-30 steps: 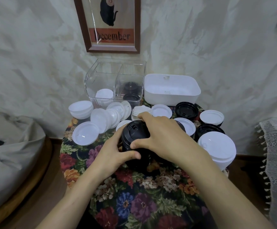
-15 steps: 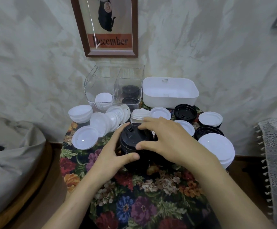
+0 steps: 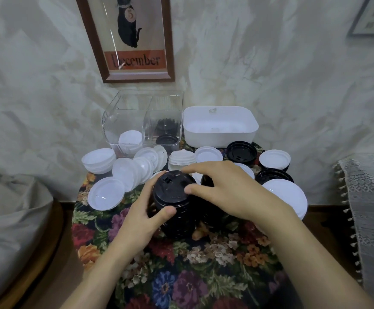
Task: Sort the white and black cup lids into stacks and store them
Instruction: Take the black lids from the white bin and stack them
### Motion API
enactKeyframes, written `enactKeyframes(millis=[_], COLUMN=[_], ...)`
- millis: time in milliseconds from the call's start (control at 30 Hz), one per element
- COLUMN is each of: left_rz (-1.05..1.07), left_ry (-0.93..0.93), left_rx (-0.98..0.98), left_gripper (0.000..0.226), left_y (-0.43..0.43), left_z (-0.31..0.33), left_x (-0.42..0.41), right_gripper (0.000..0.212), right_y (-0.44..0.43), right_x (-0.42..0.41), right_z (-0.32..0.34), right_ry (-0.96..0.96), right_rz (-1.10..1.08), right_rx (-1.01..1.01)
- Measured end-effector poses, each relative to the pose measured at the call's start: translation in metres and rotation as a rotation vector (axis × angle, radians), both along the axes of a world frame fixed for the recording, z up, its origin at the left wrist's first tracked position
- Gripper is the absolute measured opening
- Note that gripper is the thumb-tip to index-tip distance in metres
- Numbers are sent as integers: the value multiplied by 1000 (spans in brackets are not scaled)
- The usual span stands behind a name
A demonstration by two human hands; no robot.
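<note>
Both hands (image 3: 217, 192) grip black lid stack (image 3: 172, 206) on table (image 3: 203, 275).

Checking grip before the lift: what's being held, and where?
The stack of black lids: left hand grips its side, right hand holds the top lid by thumb and forefinger.

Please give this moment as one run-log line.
left hand: grips black lid stack at side | right hand: holds its top | clear bin: white lid left, black lids right
</note>
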State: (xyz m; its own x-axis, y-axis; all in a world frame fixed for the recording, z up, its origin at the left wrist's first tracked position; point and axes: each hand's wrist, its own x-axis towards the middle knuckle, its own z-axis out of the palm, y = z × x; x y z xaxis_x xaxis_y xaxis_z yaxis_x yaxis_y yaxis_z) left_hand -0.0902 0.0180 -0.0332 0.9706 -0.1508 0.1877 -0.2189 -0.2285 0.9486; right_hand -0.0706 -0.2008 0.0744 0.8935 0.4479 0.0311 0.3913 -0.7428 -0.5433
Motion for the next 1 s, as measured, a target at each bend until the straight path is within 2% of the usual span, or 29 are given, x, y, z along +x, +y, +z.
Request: enactKeyframes(millis=[133, 233, 433, 667, 900, 1000], left_rz=[5, 20, 50, 60, 60, 57], left_ry=[4, -3, -10, 1, -13, -9], left_rx=[-1, 1, -2, -13, -15, -9], left_gripper=[96, 94, 87, 80, 94, 83], left_y=[0, -3, -5, -9, -11, -10], left_z=[5, 6, 4, 9, 5, 6], left_x=[1, 1, -1, -1, 1, 0], right_gripper=[39, 36, 31, 54, 54, 41], right_y=[-24, -52, -102, -132, -132, -129], right_x=[12, 44, 130, 161, 166, 166], right_z=[19, 29, -1, -41, -57, -58], right_ry=[-33, 11, 60, 155, 63, 34], right_rz=[-56, -103, -192, -143, -155, -199], right_rx=[-56, -146, -293, -540, -458, -285])
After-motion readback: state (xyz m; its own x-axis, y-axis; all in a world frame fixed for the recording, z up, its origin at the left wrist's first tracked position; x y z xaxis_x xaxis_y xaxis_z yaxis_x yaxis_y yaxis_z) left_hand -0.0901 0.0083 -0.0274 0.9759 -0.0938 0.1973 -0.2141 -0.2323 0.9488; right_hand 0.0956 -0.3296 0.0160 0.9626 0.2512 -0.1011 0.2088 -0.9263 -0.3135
